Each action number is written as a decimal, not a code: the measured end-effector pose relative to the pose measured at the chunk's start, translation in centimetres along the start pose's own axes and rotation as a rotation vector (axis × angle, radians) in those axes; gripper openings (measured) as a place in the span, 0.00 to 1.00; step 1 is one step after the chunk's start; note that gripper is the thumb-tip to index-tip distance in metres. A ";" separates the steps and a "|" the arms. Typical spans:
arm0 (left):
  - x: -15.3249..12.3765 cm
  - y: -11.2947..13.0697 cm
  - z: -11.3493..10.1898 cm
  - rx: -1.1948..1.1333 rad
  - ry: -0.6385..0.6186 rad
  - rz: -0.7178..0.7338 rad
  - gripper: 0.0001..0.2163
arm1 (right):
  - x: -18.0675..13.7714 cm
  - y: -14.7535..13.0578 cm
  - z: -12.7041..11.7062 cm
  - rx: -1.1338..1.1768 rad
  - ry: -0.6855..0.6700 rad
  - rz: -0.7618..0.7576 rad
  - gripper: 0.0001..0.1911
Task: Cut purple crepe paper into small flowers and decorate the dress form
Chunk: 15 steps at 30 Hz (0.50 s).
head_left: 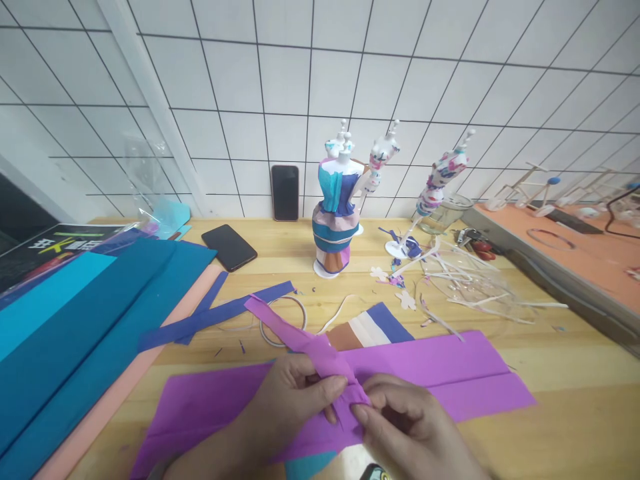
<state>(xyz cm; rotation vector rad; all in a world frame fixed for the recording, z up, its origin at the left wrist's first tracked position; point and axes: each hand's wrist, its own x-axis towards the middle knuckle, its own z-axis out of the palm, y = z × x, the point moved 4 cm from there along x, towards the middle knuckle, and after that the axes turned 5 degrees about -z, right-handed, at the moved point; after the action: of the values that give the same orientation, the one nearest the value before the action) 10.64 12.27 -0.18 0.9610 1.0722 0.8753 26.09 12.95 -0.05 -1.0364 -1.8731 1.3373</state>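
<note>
Both hands pinch a narrow purple crepe paper strip (327,357) at the near middle of the table. My left hand (295,393) has its thumb pressed on the strip, whose free end points up and left. Close beside it, my right hand (405,413) grips the gathered lower end between thumb and fingers. Under both hands lies a large folded purple paper sheet (450,373). Behind it are striped paper in brown, white and blue (373,327) and blue paper strips (220,313).
A mini dress form (337,213) in coloured paper stands at the back, near another slim decorated form (443,177). Two phones (230,247) are beyond. Teal paper sheets (115,327) cover the left. White scraps (465,280) and a glass jar (445,213) are right.
</note>
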 end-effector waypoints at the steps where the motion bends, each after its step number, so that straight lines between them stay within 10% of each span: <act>1: 0.0 0.0 0.0 0.008 0.004 -0.001 0.10 | 0.0 0.0 0.0 0.000 0.002 0.002 0.17; 15: 0.2 -0.5 -0.3 0.044 0.031 -0.010 0.07 | 0.1 0.1 0.0 0.051 0.015 0.015 0.15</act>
<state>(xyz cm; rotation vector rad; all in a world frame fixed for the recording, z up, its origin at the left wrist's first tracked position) 10.46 12.33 -0.76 0.9810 1.1258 0.8639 26.09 13.03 -0.15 -1.0336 -1.8143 1.3756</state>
